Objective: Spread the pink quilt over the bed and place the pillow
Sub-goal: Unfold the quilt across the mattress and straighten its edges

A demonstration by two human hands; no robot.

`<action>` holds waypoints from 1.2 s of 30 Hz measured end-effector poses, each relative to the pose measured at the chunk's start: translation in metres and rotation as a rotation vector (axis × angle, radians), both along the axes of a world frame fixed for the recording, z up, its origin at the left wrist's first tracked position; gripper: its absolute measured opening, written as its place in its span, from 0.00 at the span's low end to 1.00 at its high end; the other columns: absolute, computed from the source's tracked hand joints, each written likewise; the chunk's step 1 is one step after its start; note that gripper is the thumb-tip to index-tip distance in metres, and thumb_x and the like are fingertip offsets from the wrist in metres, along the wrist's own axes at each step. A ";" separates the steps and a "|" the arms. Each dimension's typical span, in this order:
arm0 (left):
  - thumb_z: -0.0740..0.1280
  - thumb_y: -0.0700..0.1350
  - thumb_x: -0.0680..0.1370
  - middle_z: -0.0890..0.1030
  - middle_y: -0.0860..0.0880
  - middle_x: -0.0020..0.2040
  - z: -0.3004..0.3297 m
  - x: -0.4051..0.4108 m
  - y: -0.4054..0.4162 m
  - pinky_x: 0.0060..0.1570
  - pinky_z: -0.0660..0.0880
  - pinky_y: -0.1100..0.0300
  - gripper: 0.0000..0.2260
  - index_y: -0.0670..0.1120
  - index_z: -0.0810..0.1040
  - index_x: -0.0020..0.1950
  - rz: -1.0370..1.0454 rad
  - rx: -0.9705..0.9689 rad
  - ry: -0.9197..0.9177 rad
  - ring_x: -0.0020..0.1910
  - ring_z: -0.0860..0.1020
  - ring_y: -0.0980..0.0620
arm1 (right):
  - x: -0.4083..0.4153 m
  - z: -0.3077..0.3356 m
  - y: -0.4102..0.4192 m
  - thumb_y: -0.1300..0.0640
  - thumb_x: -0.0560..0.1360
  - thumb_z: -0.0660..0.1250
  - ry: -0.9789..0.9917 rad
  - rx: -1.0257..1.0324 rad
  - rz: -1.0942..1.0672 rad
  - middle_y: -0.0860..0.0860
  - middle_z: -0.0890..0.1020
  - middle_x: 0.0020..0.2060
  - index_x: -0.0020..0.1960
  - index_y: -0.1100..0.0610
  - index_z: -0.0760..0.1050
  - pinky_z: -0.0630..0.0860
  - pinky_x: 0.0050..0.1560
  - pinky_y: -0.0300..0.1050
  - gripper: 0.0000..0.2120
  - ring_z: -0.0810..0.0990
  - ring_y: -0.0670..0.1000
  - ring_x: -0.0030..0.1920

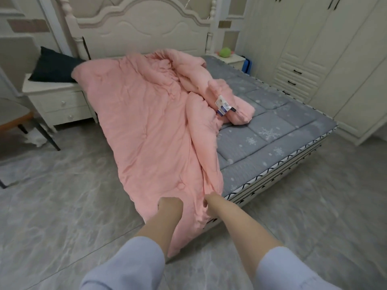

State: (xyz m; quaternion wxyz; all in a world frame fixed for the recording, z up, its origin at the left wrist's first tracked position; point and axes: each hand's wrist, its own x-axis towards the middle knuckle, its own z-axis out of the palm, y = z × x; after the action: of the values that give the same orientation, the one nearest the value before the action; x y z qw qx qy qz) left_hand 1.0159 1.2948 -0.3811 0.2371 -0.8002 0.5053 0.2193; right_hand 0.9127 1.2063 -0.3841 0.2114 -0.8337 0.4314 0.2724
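Quilt (146,122) lengthwise, headboard (144,28) to foot

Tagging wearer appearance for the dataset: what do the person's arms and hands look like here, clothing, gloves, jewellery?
Both arms wear loose pale lavender-blue sleeves, the left sleeve and the right sleeve, each pushed up so the forearms are bare. The left hand and right hand are bare: no gloves, and no watch, ring or markings show in this view.

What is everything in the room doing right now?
Pink quilt: bunched, covering the bed's left side only.
Mattress: right side bare.
Dark pillow: on the left nightstand.
Left hand: gripping quilt edge.
Right hand: gripping quilt edge.
Wardrobe: doors closed.
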 end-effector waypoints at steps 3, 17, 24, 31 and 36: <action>0.60 0.37 0.79 0.74 0.47 0.68 0.008 -0.010 -0.042 0.62 0.73 0.53 0.19 0.43 0.68 0.71 -0.087 -0.028 -0.041 0.66 0.74 0.46 | -0.019 0.011 -0.038 0.64 0.79 0.57 -0.053 -0.028 -0.022 0.60 0.69 0.68 0.70 0.63 0.67 0.71 0.66 0.48 0.19 0.73 0.59 0.66; 0.58 0.39 0.81 0.76 0.45 0.66 0.012 -0.071 -0.306 0.63 0.72 0.53 0.16 0.42 0.70 0.69 -0.246 -0.122 -0.093 0.66 0.75 0.45 | -0.096 0.020 -0.305 0.63 0.78 0.58 -0.064 -0.021 -0.083 0.59 0.70 0.68 0.68 0.62 0.69 0.71 0.66 0.47 0.18 0.73 0.58 0.67; 0.57 0.40 0.81 0.77 0.45 0.66 0.005 -0.075 -0.395 0.62 0.72 0.54 0.15 0.44 0.72 0.67 -0.233 -0.119 -0.056 0.65 0.76 0.45 | -0.100 0.021 -0.395 0.63 0.78 0.57 -0.079 -0.047 -0.018 0.59 0.71 0.67 0.68 0.62 0.70 0.72 0.66 0.48 0.18 0.73 0.59 0.66; 0.60 0.38 0.79 0.77 0.45 0.65 -0.008 -0.034 -0.506 0.65 0.71 0.51 0.16 0.43 0.73 0.67 -0.166 -0.139 -0.125 0.66 0.75 0.45 | -0.048 0.016 -0.497 0.64 0.77 0.60 -0.110 -0.083 0.080 0.59 0.70 0.68 0.68 0.60 0.72 0.72 0.67 0.49 0.19 0.73 0.59 0.67; 0.59 0.34 0.79 0.78 0.45 0.64 -0.029 0.009 -0.584 0.64 0.71 0.50 0.17 0.43 0.72 0.66 -0.086 -0.152 -0.098 0.65 0.76 0.44 | -0.005 -0.005 -0.583 0.64 0.77 0.60 -0.091 -0.078 0.126 0.60 0.73 0.66 0.66 0.61 0.73 0.72 0.66 0.48 0.18 0.74 0.59 0.66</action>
State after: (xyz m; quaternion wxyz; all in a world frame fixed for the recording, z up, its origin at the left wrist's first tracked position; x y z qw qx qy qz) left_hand 1.0247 0.7112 -0.4100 0.2095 -0.8031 0.5423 0.1304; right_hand 0.9072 0.6237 -0.3887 0.1805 -0.8782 0.3785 0.2301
